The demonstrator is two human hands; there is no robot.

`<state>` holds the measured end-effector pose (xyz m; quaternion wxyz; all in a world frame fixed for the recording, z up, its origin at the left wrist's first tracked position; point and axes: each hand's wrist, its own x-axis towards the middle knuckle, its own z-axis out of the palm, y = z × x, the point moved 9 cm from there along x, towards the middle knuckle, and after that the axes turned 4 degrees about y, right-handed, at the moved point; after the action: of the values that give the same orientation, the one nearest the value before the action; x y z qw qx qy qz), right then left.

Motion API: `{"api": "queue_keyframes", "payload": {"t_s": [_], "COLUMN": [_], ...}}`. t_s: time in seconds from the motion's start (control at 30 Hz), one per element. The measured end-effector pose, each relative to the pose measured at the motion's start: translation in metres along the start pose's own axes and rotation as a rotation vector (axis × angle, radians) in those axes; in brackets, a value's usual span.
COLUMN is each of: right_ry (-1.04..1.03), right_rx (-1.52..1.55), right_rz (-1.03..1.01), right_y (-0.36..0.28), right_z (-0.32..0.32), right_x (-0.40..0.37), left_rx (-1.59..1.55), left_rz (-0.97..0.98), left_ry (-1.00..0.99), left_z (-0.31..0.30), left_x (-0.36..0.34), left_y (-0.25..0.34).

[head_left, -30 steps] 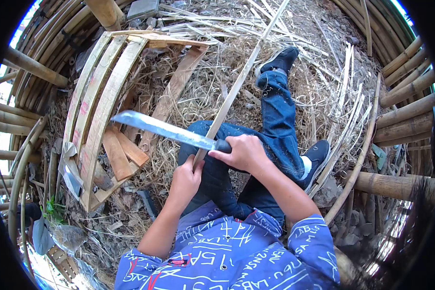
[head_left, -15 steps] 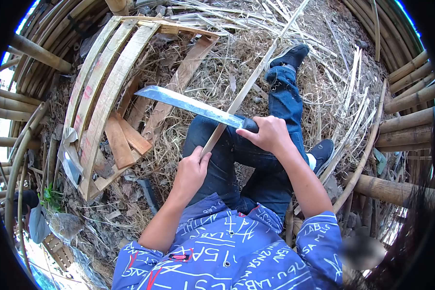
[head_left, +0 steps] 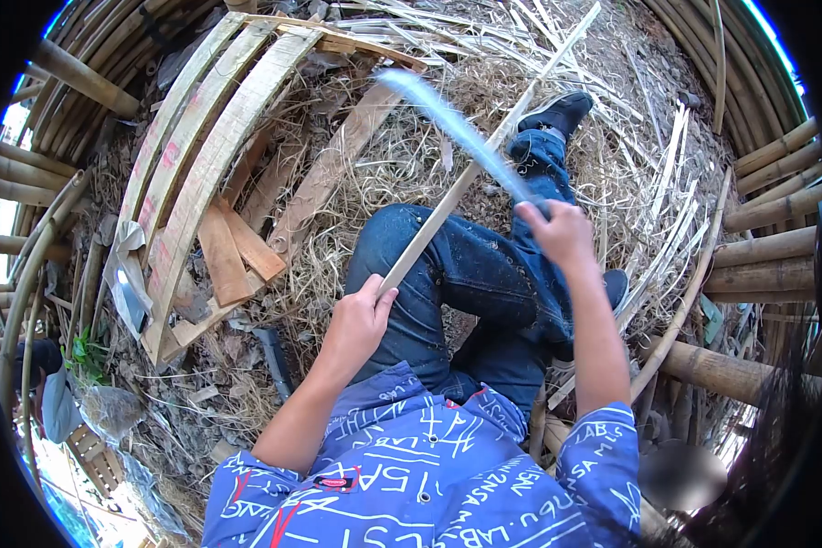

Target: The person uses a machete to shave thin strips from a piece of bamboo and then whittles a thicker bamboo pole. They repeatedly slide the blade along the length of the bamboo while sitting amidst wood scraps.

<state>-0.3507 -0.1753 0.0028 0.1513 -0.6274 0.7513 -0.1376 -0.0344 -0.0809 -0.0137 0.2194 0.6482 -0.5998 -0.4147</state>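
Note:
My left hand [head_left: 363, 315] is closed round the near end of a long, flat bamboo strip [head_left: 440, 214], just over my bent knee. From there the strip slants up and away to the right, past my shoe [head_left: 557, 115]. My right hand [head_left: 562, 236] grips the dark handle of a machete [head_left: 466, 137]. Its blade, smeared by motion, crosses over the strip about midway and points to the upper left. Both hands rest in front of my jeans [head_left: 466, 274], which are dusted with shavings.
A wooden slatted pallet [head_left: 205, 137] leans at the left with loose boards [head_left: 233, 251] beside it. Curly shavings [head_left: 338, 219] cover the ground. Thin split strips [head_left: 671, 219] lie at the right. Bamboo pole walls [head_left: 767, 237] stand on both sides. A dark tool-like piece [head_left: 272, 361] lies near my left forearm.
My right hand has moved forward and to the right, carrying the machete farther along the strip. The left hand keeps its hold in nearly the same place.

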Motion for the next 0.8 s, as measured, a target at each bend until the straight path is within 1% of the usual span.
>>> {"api": "queue_keyframes", "payload": {"t_s": [0.07, 0.13, 0.2, 0.27, 0.33, 0.4, 0.5, 0.53, 0.6, 0.63, 0.73, 0.8], "right_ry": [-0.043, -0.028, 0.001, -0.014, 0.015, -0.006, -0.172, -0.152, -0.178, -0.199, -0.158, -0.132], "right_rx": [-0.179, -0.214, -0.138, -0.034, -0.004, -0.01, -0.072, -0.059, -0.059, -0.064, -0.097, -0.116], "right_rz": [0.007, 0.006, 0.038, 0.062, 0.048, -0.043, -0.211, -0.298, -0.351, -0.364, -0.332, -0.246], "right_y": [0.029, 0.03, 0.024, 0.023, 0.01, -0.009, -0.058, -0.075, -0.093, -0.097, -0.085, -0.06], "right_z": [-0.006, -0.009, -0.008, 0.004, 0.011, 0.025, 0.042, 0.043, 0.051, 0.053, 0.046, 0.035], "right_x": [0.008, 0.005, -0.001, -0.003, -0.011, -0.023, -0.05, -0.058, -0.066, -0.065, -0.049, -0.028], "left_rx": [0.095, 0.104, 0.116, 0.143, 0.164, 0.187, 0.188, 0.192, 0.141, 0.141, 0.082, 0.103], "left_rz": [0.086, 0.111, 0.141, 0.142, 0.125, 0.124, 0.121, 0.125, 0.13, 0.133, 0.081, 0.039], "left_ry": [0.015, 0.007, -0.006, -0.008, -0.007, -0.016, -0.033, -0.04, 0.023, 0.015, 0.042, -0.015], "left_z": [0.0, 0.003, 0.007, 0.01, 0.011, 0.011, 0.011, 0.013, 0.012, 0.013, 0.005, 0.006], "left_x": [0.002, 0.006, 0.008, 0.006, 0.006, 0.006, 0.009, 0.009, 0.009, 0.007, 0.003, 0.003], "left_y": [0.01, 0.01, 0.013, 0.013, 0.012, 0.015, 0.017, 0.015, 0.011, 0.011, 0.008, 0.004]}}
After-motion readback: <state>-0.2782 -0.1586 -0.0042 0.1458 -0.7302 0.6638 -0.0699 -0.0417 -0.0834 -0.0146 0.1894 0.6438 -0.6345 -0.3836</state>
